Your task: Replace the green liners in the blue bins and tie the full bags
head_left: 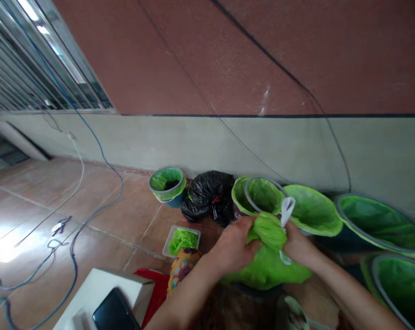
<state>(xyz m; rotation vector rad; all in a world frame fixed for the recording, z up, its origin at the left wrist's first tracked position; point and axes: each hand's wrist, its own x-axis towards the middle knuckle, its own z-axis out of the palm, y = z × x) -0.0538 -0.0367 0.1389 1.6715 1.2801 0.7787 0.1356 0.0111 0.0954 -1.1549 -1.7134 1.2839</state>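
A light green plastic bag (269,268) bulges in front of me, its top gathered into a bunched neck. Wrapped around the left side of that neck is my left hand (235,245), closed on the plastic. My right hand (297,244) grips the other side, its fingers partly hidden behind the bag. A white strip (287,210) stands up beside the right fingers, and its lower end hangs against the green plastic. Below the bag shows the dark rim of a container (257,292), mostly hidden.
Several green-lined bins stand along the wall, including a small bucket (175,201) and a wide bin (379,224). A knotted black bag (209,195) sits between them. A white tray (168,247) holds green plastic. Blue cable (75,256) crosses the floor; a phone (114,311) lies on a white box (101,284).
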